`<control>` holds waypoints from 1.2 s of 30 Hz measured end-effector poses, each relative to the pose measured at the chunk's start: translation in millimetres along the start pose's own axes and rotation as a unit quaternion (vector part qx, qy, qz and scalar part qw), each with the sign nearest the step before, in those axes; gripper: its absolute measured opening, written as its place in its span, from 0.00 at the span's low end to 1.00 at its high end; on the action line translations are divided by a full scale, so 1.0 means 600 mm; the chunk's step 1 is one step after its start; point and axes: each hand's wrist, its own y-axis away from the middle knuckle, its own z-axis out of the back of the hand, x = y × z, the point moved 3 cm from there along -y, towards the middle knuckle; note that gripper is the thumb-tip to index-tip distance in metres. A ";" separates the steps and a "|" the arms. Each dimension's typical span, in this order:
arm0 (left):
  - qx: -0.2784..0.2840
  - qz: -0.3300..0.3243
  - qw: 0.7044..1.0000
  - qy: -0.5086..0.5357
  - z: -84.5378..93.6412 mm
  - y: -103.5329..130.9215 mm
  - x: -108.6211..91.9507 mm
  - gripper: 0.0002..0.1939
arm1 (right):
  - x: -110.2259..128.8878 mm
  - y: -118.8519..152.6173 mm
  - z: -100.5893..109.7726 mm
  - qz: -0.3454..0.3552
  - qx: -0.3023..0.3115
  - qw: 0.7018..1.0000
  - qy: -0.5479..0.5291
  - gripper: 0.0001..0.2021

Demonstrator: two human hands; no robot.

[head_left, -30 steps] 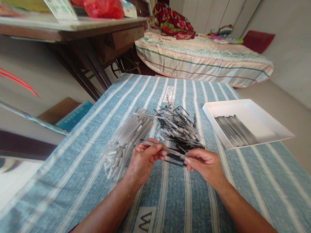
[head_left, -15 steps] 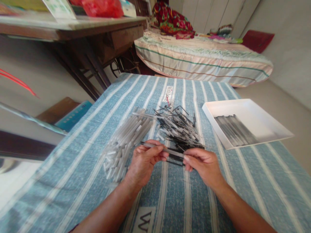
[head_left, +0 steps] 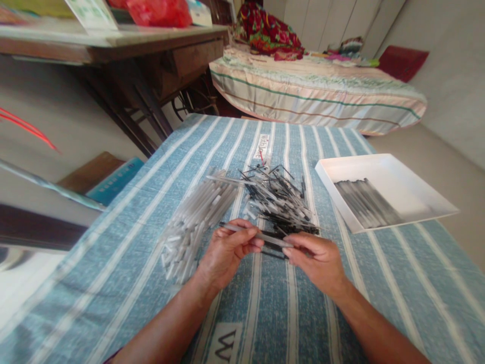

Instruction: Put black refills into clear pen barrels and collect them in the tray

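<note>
A thin grey pen-like stick (head_left: 268,238) with a dark left tip is held level between my two hands. My left hand (head_left: 230,251) pinches it near its left part, and my right hand (head_left: 317,257) has thumb and fingers closed at its right end. Just beyond my hands lies a loose pile of black and clear thin pieces (head_left: 282,199). To the left, next to my left hand, is a heap of translucent grey tubes (head_left: 199,217). Several grey and black sticks (head_left: 364,202) lie side by side in a white box lid (head_left: 413,194) at the right.
A blue striped cloth (head_left: 129,283) covers the table. Beyond it stands a bed (head_left: 318,93) with a red patterned cloth (head_left: 269,33). At the upper left is a wooden table (head_left: 151,43) bearing a red plastic bag (head_left: 161,12).
My right hand has shifted slightly left along the stick, its fingertips changing position at the right end. My left hand has hardly moved.
</note>
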 end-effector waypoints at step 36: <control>0.019 0.025 0.997 -0.065 -0.013 0.003 0.010 0.08 | 0.030 -0.016 -0.009 0.171 0.035 0.960 0.218 0.10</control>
